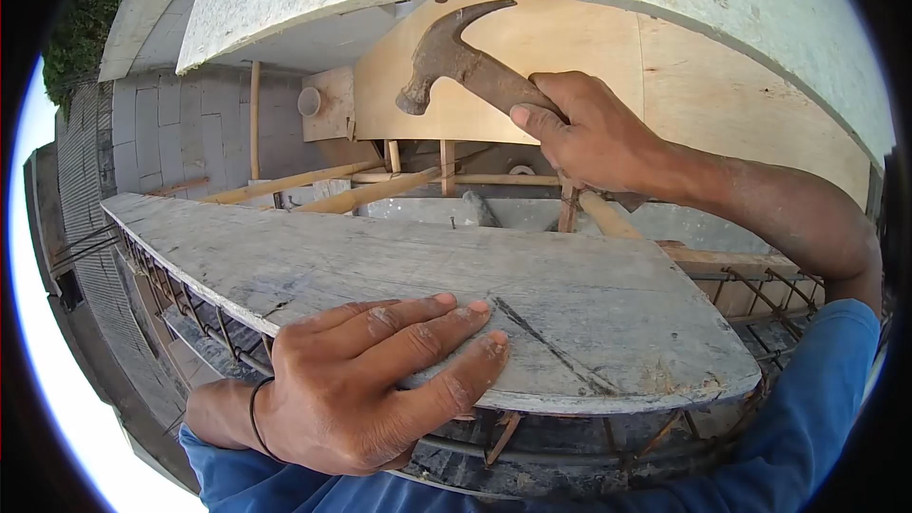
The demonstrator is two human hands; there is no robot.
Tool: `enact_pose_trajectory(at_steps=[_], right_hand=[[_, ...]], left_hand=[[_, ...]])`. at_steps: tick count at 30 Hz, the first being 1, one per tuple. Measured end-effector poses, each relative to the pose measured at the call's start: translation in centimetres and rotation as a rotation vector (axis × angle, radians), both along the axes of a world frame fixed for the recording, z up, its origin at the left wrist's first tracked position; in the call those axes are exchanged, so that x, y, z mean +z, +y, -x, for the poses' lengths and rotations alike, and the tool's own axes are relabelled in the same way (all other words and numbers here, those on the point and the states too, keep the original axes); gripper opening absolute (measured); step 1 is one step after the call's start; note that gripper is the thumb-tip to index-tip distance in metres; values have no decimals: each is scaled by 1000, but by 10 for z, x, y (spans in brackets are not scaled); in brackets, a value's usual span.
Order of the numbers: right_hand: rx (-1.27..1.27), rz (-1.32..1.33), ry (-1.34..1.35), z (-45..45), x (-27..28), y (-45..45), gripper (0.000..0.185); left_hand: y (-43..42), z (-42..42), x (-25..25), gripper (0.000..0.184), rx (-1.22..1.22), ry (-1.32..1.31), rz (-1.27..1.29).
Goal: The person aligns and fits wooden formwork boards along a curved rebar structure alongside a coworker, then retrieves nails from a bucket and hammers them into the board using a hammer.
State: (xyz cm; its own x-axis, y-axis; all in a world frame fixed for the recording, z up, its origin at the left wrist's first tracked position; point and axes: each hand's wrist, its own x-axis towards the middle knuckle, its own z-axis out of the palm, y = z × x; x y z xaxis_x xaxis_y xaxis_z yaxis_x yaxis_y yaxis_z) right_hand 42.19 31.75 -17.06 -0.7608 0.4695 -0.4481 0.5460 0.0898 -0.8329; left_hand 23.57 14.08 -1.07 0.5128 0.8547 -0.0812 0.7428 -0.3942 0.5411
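A worn claw hammer [465, 62] is raised in my right hand [594, 133], whose fingers wrap round its handle. Its claw points up and its striking face down to the left. Below it lies a grey, weathered board [427, 256] with a dark diagonal mark near its right part. My left hand [370, 380] presses on the board's near edge, palm down, fingers stretched out, a dark band at the wrist. A small nail [453, 222] stands up at the board's far edge, apart from both hands.
Wooden poles [380, 192] and a post [447, 167] are behind the board, with a plywood panel [532, 66] beyond. A pale curved slab edge [313, 0] hangs above. Steel bars [223, 332] run under the board's near side. A block wall [180, 123] stands at left.
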Motion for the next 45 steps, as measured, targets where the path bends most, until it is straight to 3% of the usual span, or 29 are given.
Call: enact_pose_trajectory(at_steps=[2,5,6,7,9,11,13,14,16,19,21,23,28,33,36,39,43,45], right_hand=[[377,-82,-115,-8,-10,-12,34],[368,-129,-95,-5,-8,6,35],[206,-90,-64,-2,-2,6,35],[217,-82,-61,0,4,4,35],[-199,160,-27,6,14,2,34],[-111,151,-31,1,1,-11,32],[298,-102,22,-5,-15,-28,30],[315,-126,32,-10,-14,-26,30],[296,-43,-18,-1,5,-14,35],[299,-223,-53,3,43,-3,31],[215,-151,-54,-9,47,-3,28],[70,76,-143,-5,96,-15,23],[7,-34,-173,-32,157,-31,25],[-195,-405,-19,-49,226,-79,27],[-84,-839,55,-52,270,-116,29],[-127,-1333,-60,-53,301,-160,32],[23,-1641,126,-44,320,-197,35],[5,-1700,-299,-36,330,-218,34]], left_hand=[[-1,0,-1,45,6,-17,-6],[0,-1,1,45,10,-20,8],[-1,-1,1,45,22,-18,10],[-1,-1,0,45,22,-23,5],[-1,0,-1,46,28,-25,-4],[-2,1,0,45,17,-28,-5],[-4,2,1,44,11,-20,-13],[-5,5,1,44,3,-18,-18],[-6,6,5,46,22,-9,15],[-12,11,7,40,-2,-20,66],[-18,14,4,33,22,-70,23],[-21,15,7,38,15,-13,20],[-25,15,4,36,19,53,-104],[-21,15,-2,46,-14,76,-173],[-14,10,-3,53,-24,142,-156],[-8,6,-7,55,-46,187,-163],[-3,1,-13,54,-34,198,-202],[-2,-4,-16,52,-20,195,-182]])
